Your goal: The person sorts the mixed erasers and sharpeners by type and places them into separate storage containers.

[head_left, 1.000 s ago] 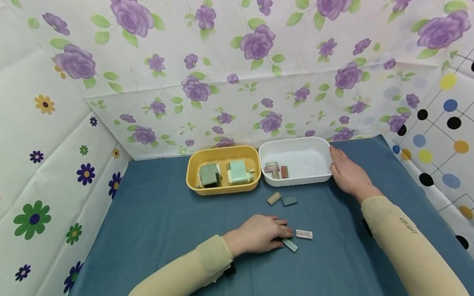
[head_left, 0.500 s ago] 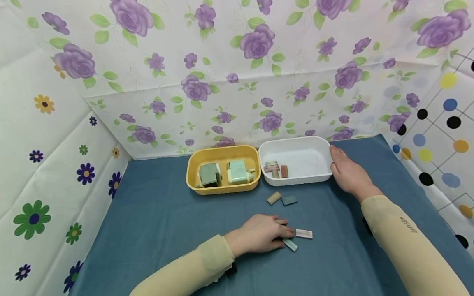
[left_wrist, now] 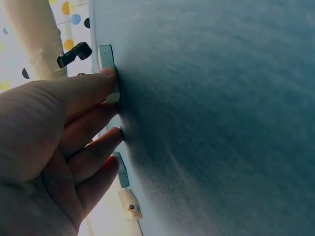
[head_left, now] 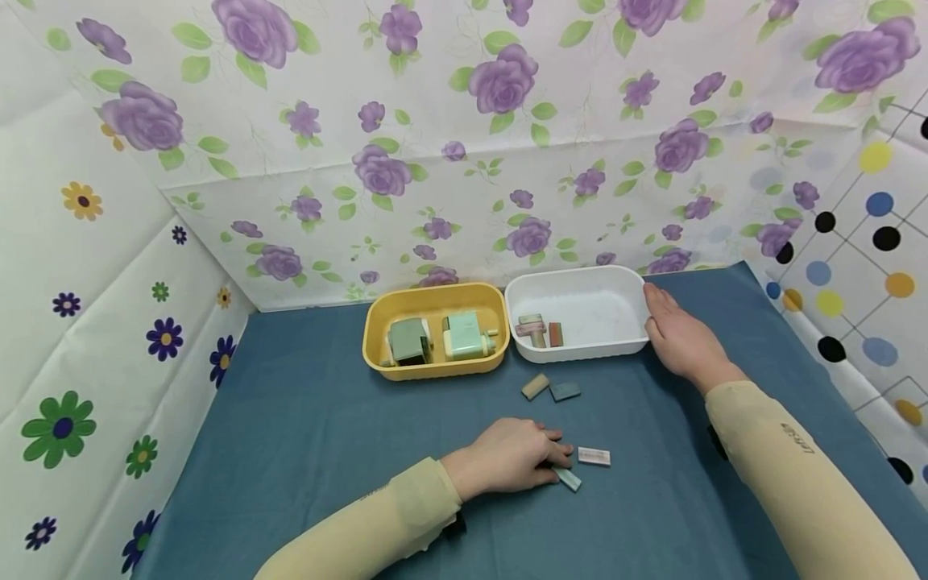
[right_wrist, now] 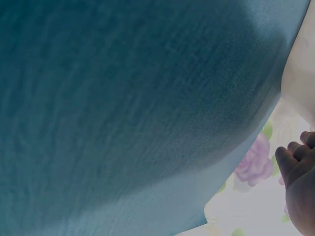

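My left hand (head_left: 507, 457) is low over the cloth and pinches a small pale green block (head_left: 569, 480) between thumb and index finger. In the left wrist view the thumb presses one face of this block (left_wrist: 107, 56); the other fingers curve beside it. Just right of the fingertips lies a whitish block (head_left: 594, 457) with faint print. Beyond it are a tan block (head_left: 535, 387) and a blue-grey block (head_left: 565, 391). My right hand (head_left: 681, 337) lies with extended fingers against the right end of a white basket (head_left: 602, 310), which holds several small blocks at its left.
A yellow basket (head_left: 435, 372) touches the white one on its left and holds two green gadgets (head_left: 467, 334) of unclear kind. Blue cloth (head_left: 304, 451) covers the table. Floral sheeting (head_left: 435, 185) rises behind, with patterned sheets at both sides.
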Motion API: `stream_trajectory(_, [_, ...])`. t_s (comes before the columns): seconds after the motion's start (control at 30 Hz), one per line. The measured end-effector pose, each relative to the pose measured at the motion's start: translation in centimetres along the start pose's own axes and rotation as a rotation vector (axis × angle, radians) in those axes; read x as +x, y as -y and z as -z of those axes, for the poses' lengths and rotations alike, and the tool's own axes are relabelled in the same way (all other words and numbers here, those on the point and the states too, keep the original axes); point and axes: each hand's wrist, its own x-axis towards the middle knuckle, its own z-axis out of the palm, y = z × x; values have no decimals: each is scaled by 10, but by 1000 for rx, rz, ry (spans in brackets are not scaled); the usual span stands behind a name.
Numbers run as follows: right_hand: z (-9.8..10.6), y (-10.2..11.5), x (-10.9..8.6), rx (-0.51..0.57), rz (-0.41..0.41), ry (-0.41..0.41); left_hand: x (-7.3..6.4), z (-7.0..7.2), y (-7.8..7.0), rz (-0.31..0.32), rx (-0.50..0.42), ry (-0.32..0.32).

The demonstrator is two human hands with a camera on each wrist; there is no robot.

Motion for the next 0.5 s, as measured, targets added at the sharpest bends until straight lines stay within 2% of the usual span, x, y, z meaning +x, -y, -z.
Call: stream_trajectory(0.5, [0, 0, 0, 2, 6, -7, 3, 3, 2, -4, -69, -10])
